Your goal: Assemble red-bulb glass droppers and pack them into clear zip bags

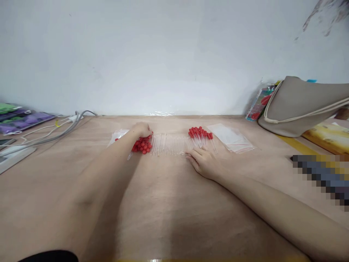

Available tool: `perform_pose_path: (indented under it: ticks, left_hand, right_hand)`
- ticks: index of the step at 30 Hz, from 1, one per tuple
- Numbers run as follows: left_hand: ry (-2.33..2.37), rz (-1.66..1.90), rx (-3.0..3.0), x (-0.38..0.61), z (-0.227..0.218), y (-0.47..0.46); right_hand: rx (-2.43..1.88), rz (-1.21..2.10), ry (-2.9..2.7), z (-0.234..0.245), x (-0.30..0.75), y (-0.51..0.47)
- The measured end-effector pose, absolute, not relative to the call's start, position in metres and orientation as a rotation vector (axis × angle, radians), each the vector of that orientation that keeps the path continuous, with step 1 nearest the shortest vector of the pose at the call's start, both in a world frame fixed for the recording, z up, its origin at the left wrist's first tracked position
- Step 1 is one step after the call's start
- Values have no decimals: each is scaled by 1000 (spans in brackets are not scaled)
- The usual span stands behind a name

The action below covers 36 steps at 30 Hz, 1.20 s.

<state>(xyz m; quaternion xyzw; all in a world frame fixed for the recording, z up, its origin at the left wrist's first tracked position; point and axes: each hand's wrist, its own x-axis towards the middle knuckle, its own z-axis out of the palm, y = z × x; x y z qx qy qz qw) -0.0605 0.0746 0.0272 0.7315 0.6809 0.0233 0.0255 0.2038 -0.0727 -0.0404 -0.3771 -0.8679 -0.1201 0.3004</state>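
Note:
A row of clear dropper tubes (169, 145) lies side by side on the table in front of me. At its left end is a pile of red rubber bulbs (144, 146). My left hand (141, 129) is over this pile, fingers curled in a pinch with a bit of red at their tips. Low at the row's right end, my right hand (202, 160) has its thumb and fingers closed on the end of a clear tube; the fingers partly hide it. Just beyond that hand, several droppers with red bulbs (200, 132) lie fanned out, bulbs pointing away from me.
Clear zip bags (231, 137) lie right of the capped droppers, and another bag (117, 136) is behind my left wrist. Cables (60, 134) and purple-green packages (24, 120) occupy the left side. A grey drawstring bag (300, 105) stands at right against the white wall.

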Motion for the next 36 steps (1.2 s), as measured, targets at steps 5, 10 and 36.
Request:
perform_pose_path:
  ticks: [5,10,36]
  left_hand:
    - [2105,389,2284,-65,24,66]
    - [1686,1021,2412,-61,9,12]
    - [867,953,2533,-30,-26,-78]
  right_hand:
    - [-1008,-287,-2301,-40,203,-73]
    - [-1010,-153,-2257,-40,202,-73]
    - [-707,139,-2268,-43,191,-71]
